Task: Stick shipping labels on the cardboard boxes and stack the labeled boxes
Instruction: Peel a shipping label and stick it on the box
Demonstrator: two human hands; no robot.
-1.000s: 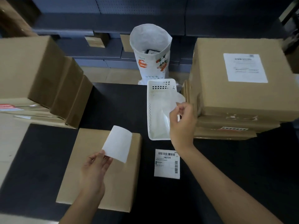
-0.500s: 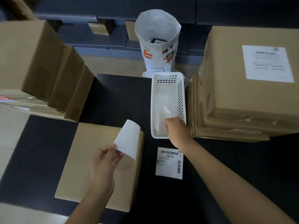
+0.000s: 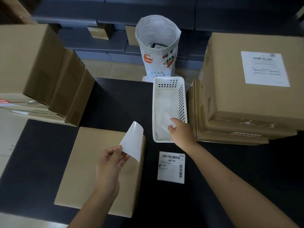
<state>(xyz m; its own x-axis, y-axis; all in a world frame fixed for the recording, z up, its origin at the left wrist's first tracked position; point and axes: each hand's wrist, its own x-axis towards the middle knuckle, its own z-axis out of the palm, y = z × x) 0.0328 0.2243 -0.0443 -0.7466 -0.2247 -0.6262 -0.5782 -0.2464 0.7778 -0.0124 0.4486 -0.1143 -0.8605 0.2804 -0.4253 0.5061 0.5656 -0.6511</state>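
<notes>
Left hand pinches a blank white label by its lower corner, thumb and fingers clamped on it. The sheet curls up, white side showing, held above the right edge of the flat box lying on the black bench. That box has a bare top.

Right hand reaches into the near end of the white basket, fingers curled down onto crinkled clear backing sheets lying inside. Whether it actually grips one, cannot tell.

Printed label with barcodes lies flat on the bench, between the flat box and the right forearm, just in front of the basket.

Right side: stack of boxes, top one carrying a stuck label. The stack sits just beside the basket's right wall, crowding the right hand.

Left side: unlabeled boxes in a stepped pile, near corner close to the flat box's far edge.

Behind the basket, past the bench edge, stands an open white bag with cartoon prints, something dark inside. Grey shelves run across the back with small cartons on them.
</notes>
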